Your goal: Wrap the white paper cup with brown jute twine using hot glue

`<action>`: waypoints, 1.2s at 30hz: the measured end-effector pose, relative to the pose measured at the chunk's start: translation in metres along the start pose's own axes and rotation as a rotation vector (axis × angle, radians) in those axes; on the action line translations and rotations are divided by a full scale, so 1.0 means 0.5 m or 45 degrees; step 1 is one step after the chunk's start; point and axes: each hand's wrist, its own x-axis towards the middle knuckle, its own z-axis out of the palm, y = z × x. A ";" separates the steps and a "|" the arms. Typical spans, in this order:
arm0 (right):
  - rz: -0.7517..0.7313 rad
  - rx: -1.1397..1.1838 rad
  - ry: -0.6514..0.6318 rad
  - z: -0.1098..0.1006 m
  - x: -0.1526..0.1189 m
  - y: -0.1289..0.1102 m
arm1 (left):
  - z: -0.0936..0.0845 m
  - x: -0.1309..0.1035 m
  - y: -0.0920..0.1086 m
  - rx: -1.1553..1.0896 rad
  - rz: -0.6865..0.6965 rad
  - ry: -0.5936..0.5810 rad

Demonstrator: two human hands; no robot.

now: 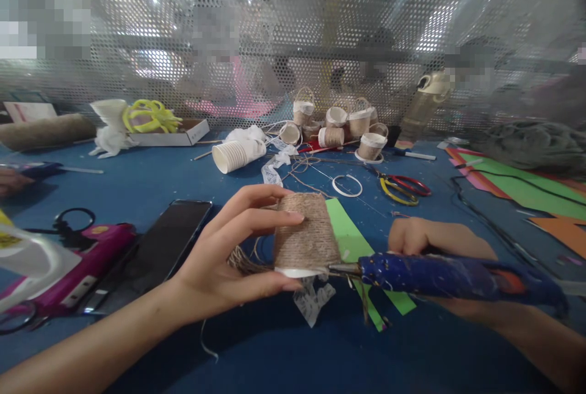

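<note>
Head view. The left hand (217,260) pinches the twine-wrapped cup (306,229), thumb at the white lower edge and fingers on the twine; the cup is held above the blue table (256,351), near the middle of the view. The right hand (444,238) is wrapped around the blue glue gun (430,276), its nozzle at the cup's lower right edge. Green paper (350,229) lies beside the cup, 1 phone (171,244) to the left, 1 white ring (335,187) beyond.

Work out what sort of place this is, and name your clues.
Probably a craft workshop: a blue glue gun is held to a twine-wrapped cup, small handled baskets sit further back, and sheets of colored paper lie at the right.
</note>
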 end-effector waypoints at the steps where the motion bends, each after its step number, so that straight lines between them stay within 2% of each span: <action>1: 0.001 0.005 -0.001 0.000 -0.001 0.001 | 0.000 0.000 0.000 -0.002 0.001 0.001; 17: -0.041 -0.056 0.048 0.004 0.016 -0.015 | 0.000 0.003 -0.003 0.110 0.053 -0.003; 36: -0.040 -0.087 0.021 0.007 0.012 -0.017 | 0.004 0.007 0.002 0.165 0.116 -0.067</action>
